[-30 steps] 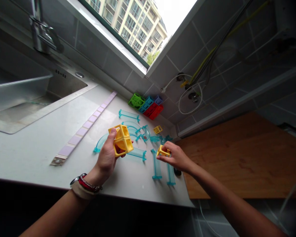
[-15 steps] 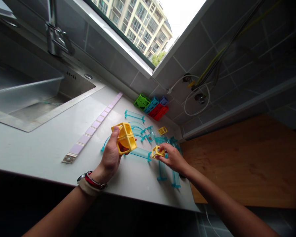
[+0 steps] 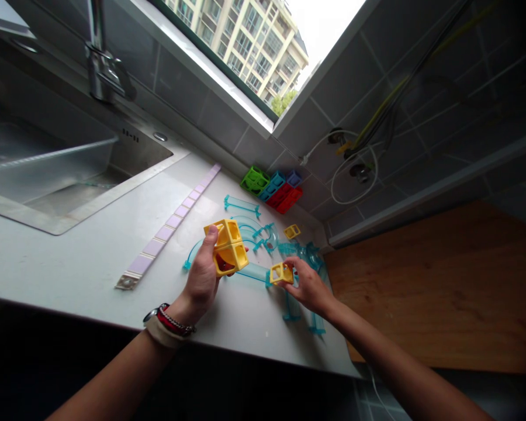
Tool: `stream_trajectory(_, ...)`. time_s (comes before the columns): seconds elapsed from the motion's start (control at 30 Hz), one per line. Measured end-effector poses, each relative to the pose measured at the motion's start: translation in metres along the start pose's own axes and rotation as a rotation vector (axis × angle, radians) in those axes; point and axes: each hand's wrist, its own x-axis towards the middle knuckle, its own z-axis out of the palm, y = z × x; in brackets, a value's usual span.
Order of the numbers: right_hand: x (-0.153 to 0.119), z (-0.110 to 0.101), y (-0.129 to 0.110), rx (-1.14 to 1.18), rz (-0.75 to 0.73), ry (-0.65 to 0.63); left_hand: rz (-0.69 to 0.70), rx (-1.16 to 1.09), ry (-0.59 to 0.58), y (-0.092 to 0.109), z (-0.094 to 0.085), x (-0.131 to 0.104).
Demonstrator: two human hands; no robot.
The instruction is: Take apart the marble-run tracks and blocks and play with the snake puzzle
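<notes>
My left hand (image 3: 203, 280) is wrapped round a joined stack of yellow open-sided blocks (image 3: 228, 247), raised above the white counter. Between the thumb and fingers of my right hand (image 3: 309, 283) is a single yellow block (image 3: 281, 273), to the right of the stack and apart from it. Another yellow block (image 3: 291, 231) lies on the counter behind my right hand. Clear teal track pieces (image 3: 242, 204) are spread around and beneath both hands, some partly hidden by them.
Green blocks (image 3: 255, 180) stand against the wall with blue, purple and red blocks (image 3: 284, 197). A lilac strip (image 3: 173, 221) crosses the counter (image 3: 83, 263). The sink (image 3: 65, 225) is at left, a wooden board (image 3: 421, 292) at right.
The single yellow block has turned a little in my right hand. The whole view has shifted slightly, and both hands keep their holds.
</notes>
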Motion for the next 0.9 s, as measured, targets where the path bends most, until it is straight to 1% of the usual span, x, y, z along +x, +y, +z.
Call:
stream_trajectory(0.2, 0.000, -0.004, -0.005, 0.083, -0.013, -0.024, 0.013, 0.004, 0.001, -0.002, 0.000, 0.000)
stream_trajectory(0.33, 0.001, -0.014, -0.010, 0.193, 0.044, -0.024, -0.019, 0.003, 0.002, -0.001, 0.000, 0.000)
stream_trajectory(0.43, 0.002, -0.022, -0.010, 0.325, 0.145, -0.024, -0.027, 0.000, -0.009, 0.000, -0.001, 0.001)
stream_trajectory(0.53, 0.003, -0.024, -0.007, 0.504, 0.278, -0.065, -0.025, 0.002, -0.019, 0.000, -0.001, 0.002)
stream_trajectory(0.73, 0.011, -0.011, -0.005, 0.813, 0.547, -0.246, -0.045, 0.025, -0.008, -0.002, -0.001, 0.001)
stream_trajectory(0.9, 0.017, -0.004, -0.005, 0.918, 0.689, -0.327, -0.058, 0.026, 0.005, -0.002, -0.001, 0.002)
